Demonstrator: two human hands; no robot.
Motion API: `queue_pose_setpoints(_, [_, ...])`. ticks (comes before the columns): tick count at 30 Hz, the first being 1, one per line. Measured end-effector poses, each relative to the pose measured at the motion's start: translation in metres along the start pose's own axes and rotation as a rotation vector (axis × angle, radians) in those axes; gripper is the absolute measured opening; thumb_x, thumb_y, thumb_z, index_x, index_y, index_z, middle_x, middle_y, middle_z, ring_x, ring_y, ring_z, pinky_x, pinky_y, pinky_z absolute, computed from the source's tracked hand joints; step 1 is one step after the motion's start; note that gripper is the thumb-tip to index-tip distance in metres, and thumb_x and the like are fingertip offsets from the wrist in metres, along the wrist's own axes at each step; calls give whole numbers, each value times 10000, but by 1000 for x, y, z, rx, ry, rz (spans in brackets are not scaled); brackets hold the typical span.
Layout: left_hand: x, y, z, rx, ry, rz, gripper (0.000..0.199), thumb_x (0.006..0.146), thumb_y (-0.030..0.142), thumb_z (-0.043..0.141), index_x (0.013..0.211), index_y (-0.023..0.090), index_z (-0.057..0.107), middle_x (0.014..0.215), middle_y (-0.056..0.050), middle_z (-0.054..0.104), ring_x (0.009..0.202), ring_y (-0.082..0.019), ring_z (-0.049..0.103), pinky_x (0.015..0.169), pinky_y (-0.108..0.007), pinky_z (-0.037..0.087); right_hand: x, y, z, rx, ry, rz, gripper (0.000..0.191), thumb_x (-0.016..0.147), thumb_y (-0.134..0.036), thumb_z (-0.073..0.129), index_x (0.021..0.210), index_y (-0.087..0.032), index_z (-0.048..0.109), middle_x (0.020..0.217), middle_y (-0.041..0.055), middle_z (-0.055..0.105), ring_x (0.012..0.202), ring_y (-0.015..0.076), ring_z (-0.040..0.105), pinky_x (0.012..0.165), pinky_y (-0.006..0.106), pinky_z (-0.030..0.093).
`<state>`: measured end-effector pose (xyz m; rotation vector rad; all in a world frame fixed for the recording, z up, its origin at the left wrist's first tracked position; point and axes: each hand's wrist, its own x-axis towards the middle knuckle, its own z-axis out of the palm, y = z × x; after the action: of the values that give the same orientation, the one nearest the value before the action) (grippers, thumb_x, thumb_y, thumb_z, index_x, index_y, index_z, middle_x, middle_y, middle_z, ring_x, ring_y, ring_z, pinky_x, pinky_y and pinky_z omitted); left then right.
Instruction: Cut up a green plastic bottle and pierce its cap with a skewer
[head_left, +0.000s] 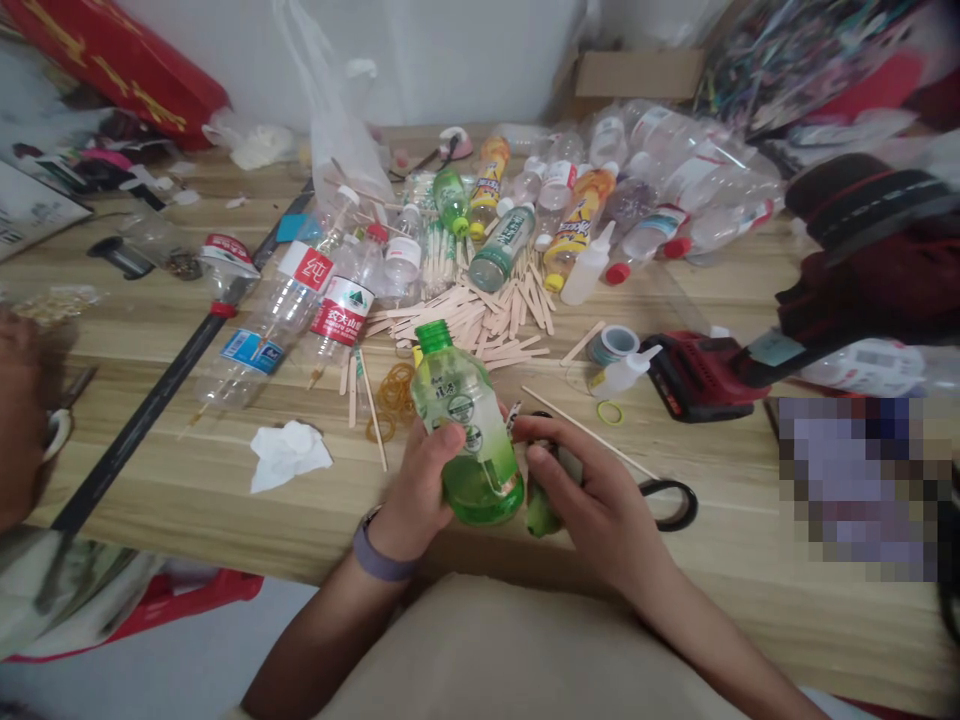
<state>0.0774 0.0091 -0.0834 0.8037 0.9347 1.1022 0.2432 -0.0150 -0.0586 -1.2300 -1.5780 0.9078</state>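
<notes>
My left hand (427,480) is wrapped round a green see-through plastic bottle (487,480), uncapped and tilted a little, its printed label partly covered by my thumb. To the right of it my right hand (600,485) is closed, thumb and forefinger pinching close to the bottle's side. A small dull-green piece (544,508) shows under those fingers; most of it is hidden, and its kind is unclear. The black scissors handle (679,505) lies on the table just beyond my right hand. Behind the bottle are yellow rubber bands (394,395).
Wooden sticks (480,315) lie in a heap mid-table. Several plastic bottles (341,310) surround them. On the right are a tape roll (613,345), a glue bottle (626,372) and a red-black power tool (705,370). A crumpled tissue (289,455) and another person's arm (19,420) are leftward.
</notes>
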Motion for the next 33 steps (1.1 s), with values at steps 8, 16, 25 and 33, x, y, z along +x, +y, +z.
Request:
queue_pose_setpoints(8, [-6,8,9,-130,-107,-7,488,631,608,815,910,218,724,834,-49,743,861,-309,725,658,-361,578,0,-4,2,206,-102,236,406,911,-589,632,790,-212,540,641,-18,532,536,136,493,458,232,441])
queue_pose_setpoints(16, [-5,15,8,-41,-154,-50,436,681,548,816,939,217,699,820,-62,735,835,-296,709,629,-354,551,0,-6,-2,30,-105,9,474,998,-611,501,766,-200,545,681,10,580,606,142,538,548,232,444])
queue_pose_setpoints(25, [-9,-8,19,-61,-10,-45,419,749,511,748,1029,209,671,894,-35,713,809,-223,666,731,-340,537,-5,-9,17,-260,205,-225,380,1038,-259,505,685,-219,370,556,-60,393,460,90,365,430,215,287])
queue_pose_setpoints(33, [-2,-10,24,-55,151,-12,447,809,584,680,1032,197,660,1043,-67,717,1000,-241,670,834,-335,538,2,0,18,-309,351,-407,379,961,-100,532,650,-212,347,619,-25,476,549,107,431,529,255,330])
